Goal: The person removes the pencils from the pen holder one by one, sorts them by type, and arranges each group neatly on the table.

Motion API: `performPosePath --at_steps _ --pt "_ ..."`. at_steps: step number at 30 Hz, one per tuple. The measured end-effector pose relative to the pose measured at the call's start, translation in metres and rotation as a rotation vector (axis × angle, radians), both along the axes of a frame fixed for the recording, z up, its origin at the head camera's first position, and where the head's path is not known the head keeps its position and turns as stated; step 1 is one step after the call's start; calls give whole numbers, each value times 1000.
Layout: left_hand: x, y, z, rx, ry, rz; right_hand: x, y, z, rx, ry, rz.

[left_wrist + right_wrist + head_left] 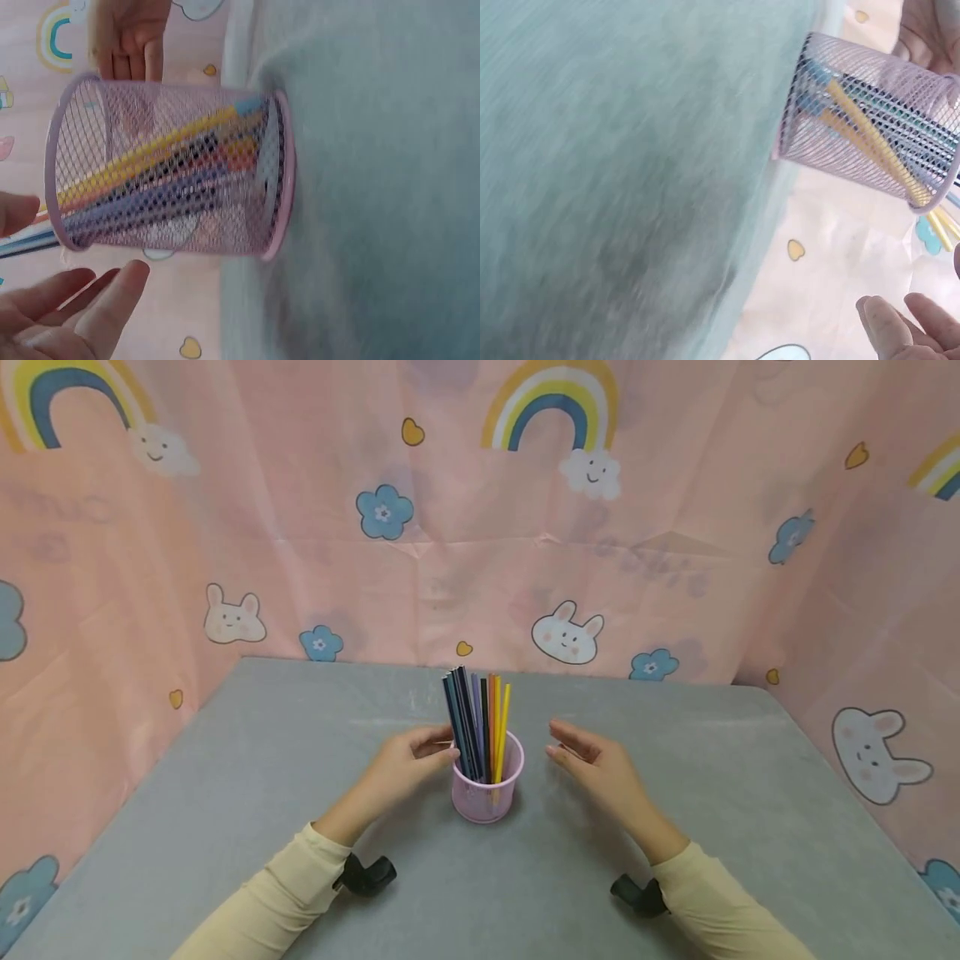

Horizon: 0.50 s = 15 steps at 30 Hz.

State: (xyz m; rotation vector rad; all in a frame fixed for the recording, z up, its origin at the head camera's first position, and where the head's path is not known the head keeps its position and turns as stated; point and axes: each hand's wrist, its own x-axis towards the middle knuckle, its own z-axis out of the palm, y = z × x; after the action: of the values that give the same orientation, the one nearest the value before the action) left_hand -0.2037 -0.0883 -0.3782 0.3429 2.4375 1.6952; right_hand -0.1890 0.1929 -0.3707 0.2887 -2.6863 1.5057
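Note:
A pink mesh pen cup [483,804] stands upright on the grey table, with several colored pencils [467,718] leaning in it, dark ones at left and yellow and orange ones at right. My left hand [396,770] is at the cup's left side, thumb near the rim and fingers apart from the thumb. In the left wrist view its fingers [112,304] look loosely extended beside the cup; whether they touch it I cannot tell. To the right of the cup, a gap away, my right hand [603,777] hovers with relaxed fingers and holds nothing.
The grey tabletop [247,793] spreads around the cup. Behind and at both sides hangs a pink curtain [465,585] printed with rainbows, rabbits and flowers. A black wrist camera [367,875] sits under the left sleeve, another camera [639,896] under the right.

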Motion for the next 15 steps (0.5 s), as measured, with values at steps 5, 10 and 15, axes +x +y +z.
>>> performPosePath --at_steps 5,10,15 --pt "4 4 -2 49 -21 13 0 -5 4 -24 -68 -43" --pt "8 5 -5 80 -20 30 -1 -10 8 -39 -119 -60" --pt "9 7 -9 128 -24 39 -4 -15 9 -67 -188 -72"
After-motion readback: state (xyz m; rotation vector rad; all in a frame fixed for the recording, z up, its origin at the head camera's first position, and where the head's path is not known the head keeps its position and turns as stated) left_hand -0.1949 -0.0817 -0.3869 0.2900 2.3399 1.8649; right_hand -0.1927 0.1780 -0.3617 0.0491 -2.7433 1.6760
